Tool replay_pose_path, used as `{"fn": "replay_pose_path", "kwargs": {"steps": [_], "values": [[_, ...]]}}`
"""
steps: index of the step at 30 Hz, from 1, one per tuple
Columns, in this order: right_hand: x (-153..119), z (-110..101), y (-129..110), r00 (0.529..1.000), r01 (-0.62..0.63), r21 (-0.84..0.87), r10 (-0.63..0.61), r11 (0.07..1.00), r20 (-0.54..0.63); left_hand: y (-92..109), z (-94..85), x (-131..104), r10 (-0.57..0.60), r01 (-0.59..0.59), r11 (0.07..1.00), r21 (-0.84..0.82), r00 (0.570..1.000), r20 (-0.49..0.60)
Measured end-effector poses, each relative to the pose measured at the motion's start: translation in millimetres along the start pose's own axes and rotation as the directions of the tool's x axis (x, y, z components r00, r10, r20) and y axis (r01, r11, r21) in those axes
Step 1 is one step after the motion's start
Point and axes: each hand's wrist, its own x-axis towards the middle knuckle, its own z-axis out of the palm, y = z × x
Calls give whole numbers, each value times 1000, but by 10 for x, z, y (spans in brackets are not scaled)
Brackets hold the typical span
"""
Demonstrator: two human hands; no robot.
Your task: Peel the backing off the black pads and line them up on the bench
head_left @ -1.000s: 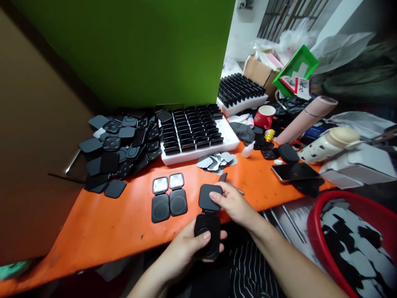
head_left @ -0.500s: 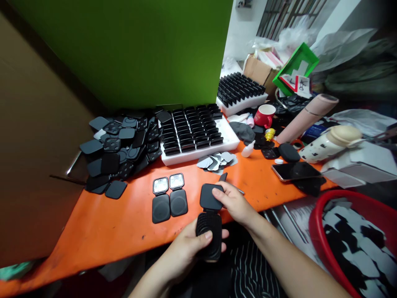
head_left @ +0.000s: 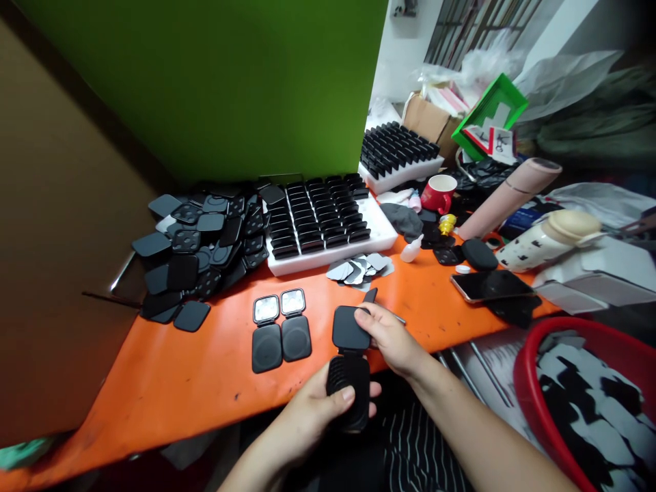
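Observation:
My left hand (head_left: 320, 403) is closed round the lower half of a black hinged compact case (head_left: 353, 383), thumb on its ridged face. The case hangs open near the table's front edge. My right hand (head_left: 387, 335) pinches the right edge of its flat upper flap (head_left: 348, 329), thumb on top; its other fingers are partly hidden. To the left, two open cases (head_left: 281, 339) lie side by side, each with a shiny pale upper panel and a dark lower half with a round recess. Just beyond my right hand lies a thin dark tool (head_left: 370, 295), partly covered.
A heap of black cases (head_left: 197, 239) lies at the left. Behind stands a white foam tray (head_left: 380, 225) with rows of black cases. Silvery sheets (head_left: 353, 272), a small dropper bottle (head_left: 411, 249), a phone (head_left: 492, 285) and a red tub (head_left: 527, 362) are rightward.
The view has shifted slightly. Both hands keep the same hold on the case, which looks a little more upright.

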Motion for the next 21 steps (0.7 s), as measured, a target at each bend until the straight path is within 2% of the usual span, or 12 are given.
{"fn": "replay_pose_path", "kwargs": {"steps": [3, 8, 11, 16, 19, 21], "values": [[73, -10, 25, 1000, -7, -20, 7, 1000, -28, -37, -52, 71, -2, -1, 996, -85, 1000, -26], [180, -72, 105, 991, -55, -99, 43, 994, -125, -41, -116, 196, -35, 20, 917, -399, 999, -29], [180, -101, 140, 994, -39, -120, 26, 992, -109, -31, -137, 216, -66, 43, 886, -462, 997, -33], [120, -62, 98, 999, 3, -154, -10, 988, -45, -28, -130, 192, -55, 44, 906, -421, 998, -15], [88, -16, 54, 998, 12, -162, -22, 987, -57, -59, -121, 200, 41, -70, 958, -280, 993, -108], [66, 2, 39, 996, 21, -162, -35, 987, -82, -85, -128, 216, 131, -164, 973, -161, 972, -195]]}}
